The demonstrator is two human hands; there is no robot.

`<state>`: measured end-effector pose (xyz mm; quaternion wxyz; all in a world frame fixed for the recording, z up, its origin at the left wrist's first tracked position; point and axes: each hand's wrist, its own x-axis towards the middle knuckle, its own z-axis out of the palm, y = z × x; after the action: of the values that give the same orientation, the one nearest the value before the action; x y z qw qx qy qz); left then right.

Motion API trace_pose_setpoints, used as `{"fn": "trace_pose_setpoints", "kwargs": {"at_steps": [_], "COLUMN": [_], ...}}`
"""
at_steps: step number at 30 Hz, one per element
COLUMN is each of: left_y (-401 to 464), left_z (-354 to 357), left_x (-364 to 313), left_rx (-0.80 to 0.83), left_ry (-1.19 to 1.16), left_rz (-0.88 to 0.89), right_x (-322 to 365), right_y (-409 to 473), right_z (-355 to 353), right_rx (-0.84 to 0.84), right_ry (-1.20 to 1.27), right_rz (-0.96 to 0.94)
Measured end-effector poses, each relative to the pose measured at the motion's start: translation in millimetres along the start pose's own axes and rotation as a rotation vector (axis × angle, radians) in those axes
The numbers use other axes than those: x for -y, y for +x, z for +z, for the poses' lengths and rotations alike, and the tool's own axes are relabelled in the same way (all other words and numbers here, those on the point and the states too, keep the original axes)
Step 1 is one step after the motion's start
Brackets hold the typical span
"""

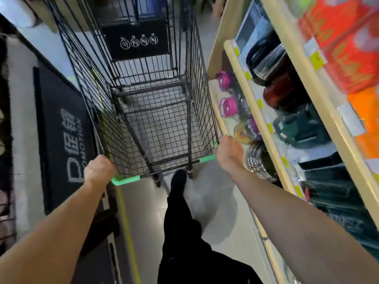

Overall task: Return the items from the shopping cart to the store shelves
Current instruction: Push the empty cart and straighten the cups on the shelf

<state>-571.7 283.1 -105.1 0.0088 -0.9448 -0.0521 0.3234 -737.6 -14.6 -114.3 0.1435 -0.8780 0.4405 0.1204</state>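
Right now, aisle: a narrow store passage with pale floor tiles (215,201), the picture smeared by motion.
Shelves: a wooden shelf unit (272,128) runs along the person's right, tilted in the wide view; orange and red boxes (336,48) on the upper level, dark pots and cases (287,95) on the level below, pink and purple small goods (227,104) lower still.
Mat display: on the left a dark doormat (63,140) with pale lettering hangs or leans, just beside the cart's left wall.
Shopping cart: black wire cart (143,111) stands between the mat and the shelves, its right wall close to the shelf edge; the basket floor shows only bare wire, no goods that I can make out.
Cart sign: a black panel (137,39) with four round white symbols sits at the far end.
Handle: green grips (127,179) at the near corners.
Left hand (98,169): fingers wrapped tight round the left green corner.
Right hand (227,152): curled over the right green corner, fingers hidden behind the palm.
Leg: black trousers and a dark shoe (178,181) just behind the cart's rear wheels.
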Motion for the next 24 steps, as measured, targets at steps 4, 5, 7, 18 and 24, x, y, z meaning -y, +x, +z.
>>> {"fn": "trace_pose_setpoints", "kwargs": {"at_steps": [4,5,7,18,24], "left_y": [37,43,52,26,-117], "left_z": [-45,-54,-68,-113,-51], "left_x": [-35,-42,-55,-171,-326], "left_rx": [0.014,0.012,0.019,0.084,0.161], "left_ry": [-0.01,-0.01,0.014,0.836,-0.08], "left_rz": [0.02,0.026,0.036,0.494,1.05], "right_x": [35,44,55,79,-17], "right_y": [58,69,85,87,17], "right_z": [-19,-23,-29,-48,-85], "right_rx": [0.025,0.025,0.016,0.022,-0.543], "right_ry": [0.003,-0.001,0.003,0.447,1.099], "right_rz": [-0.009,-0.006,0.01,0.155,0.486]}}
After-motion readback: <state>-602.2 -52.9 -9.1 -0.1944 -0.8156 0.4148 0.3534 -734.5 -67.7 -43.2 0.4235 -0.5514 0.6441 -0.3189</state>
